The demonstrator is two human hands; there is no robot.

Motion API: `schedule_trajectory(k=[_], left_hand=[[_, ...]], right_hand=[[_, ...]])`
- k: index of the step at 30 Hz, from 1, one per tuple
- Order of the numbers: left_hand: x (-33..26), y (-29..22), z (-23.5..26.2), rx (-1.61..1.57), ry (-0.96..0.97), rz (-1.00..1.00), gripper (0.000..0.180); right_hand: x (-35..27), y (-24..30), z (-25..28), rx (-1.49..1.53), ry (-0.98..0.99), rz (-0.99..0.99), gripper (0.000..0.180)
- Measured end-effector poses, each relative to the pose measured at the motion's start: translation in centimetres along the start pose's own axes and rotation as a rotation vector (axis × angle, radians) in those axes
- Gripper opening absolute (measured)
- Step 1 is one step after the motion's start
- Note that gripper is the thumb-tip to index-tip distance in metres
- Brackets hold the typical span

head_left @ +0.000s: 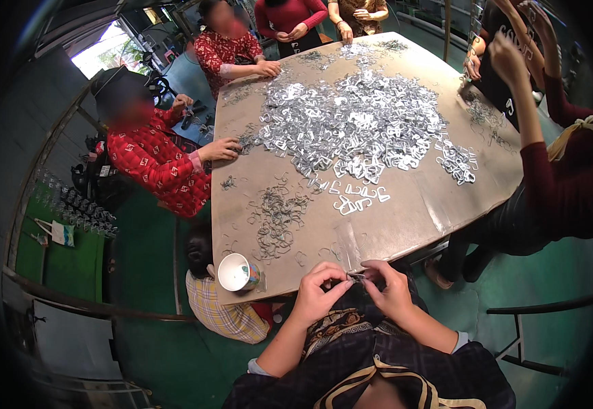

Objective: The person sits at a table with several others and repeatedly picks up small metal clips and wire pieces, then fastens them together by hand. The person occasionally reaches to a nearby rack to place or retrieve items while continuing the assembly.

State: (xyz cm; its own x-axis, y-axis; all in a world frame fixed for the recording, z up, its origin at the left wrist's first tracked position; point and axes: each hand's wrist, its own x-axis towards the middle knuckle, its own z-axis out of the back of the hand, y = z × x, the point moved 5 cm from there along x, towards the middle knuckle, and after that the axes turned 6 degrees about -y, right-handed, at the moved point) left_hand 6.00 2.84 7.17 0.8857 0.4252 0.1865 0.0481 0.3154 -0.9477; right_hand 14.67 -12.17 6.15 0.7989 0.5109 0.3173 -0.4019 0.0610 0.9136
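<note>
Both hands meet at the counter's (405, 218) near edge, about 6 o'clock in frame. Left hand (317, 290) and right hand (390, 286) each have fingers pinched closed on one small metal clip (356, 277) held between them, fingertips nearly touching; the clip is mostly hidden by the fingers, so its exact shape is unclear. It sits just above the counter edge, over the person's patterned lap. At 9 o'clock from the hands, near the counter's near-left corner, a paper cup (238, 273) lies on its side, mouth toward the camera. At 11 o'clock from the hands, a loose patch of dark wire clips (276, 218) is spread on the counter. At 12 o'clock, a short row of shiny clips (354, 198) lies apart from the big pile of shiny metal clips (351, 123) filling the counter's middle. A smaller shiny heap (456, 162) sits at 2 o'clock of the hands, near the right edge. Other people work around the counter: one in a red patterned top (157, 163) at the left edge with a hand on the counter, one in a dark red sleeve (548, 170) at the right, more at the far end. A person in a checked shirt (225, 310) sits low by the near-left corner.
</note>
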Motion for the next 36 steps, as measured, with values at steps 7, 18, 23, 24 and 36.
schedule_trajectory(k=[7, 18, 23, 24, 36], left_hand=[[-0.2, 0.4, -1.0, 0.071, -0.055, -0.105, 0.009], [-1.2, 0.4, -2.2, -0.036, 0.018, -0.081, 0.008], [-1.5, -0.4, -2.9, 0.011, 0.028, -0.134, 0.008], [-1.5, -0.6, -2.9, 0.015, 0.025, -0.135, 0.008], [-1.1, -1.2, -2.3, -0.092, -0.075, -0.166, 0.012]], right_hand=[[-0.1, -0.1, -0.1, -0.013, 0.039, 0.031, 0.038], [3.0, -5.0, 1.7, 0.019, -0.037, 0.027, 0.029], [9.4, -11.1, 2.9, -0.495, -0.243, 0.183, 0.027], [10.5, -12.2, 2.3, -0.526, -0.244, 0.216, 0.026], [13.8, -15.4, -0.1, -1.025, -0.083, 0.439, 0.006]])
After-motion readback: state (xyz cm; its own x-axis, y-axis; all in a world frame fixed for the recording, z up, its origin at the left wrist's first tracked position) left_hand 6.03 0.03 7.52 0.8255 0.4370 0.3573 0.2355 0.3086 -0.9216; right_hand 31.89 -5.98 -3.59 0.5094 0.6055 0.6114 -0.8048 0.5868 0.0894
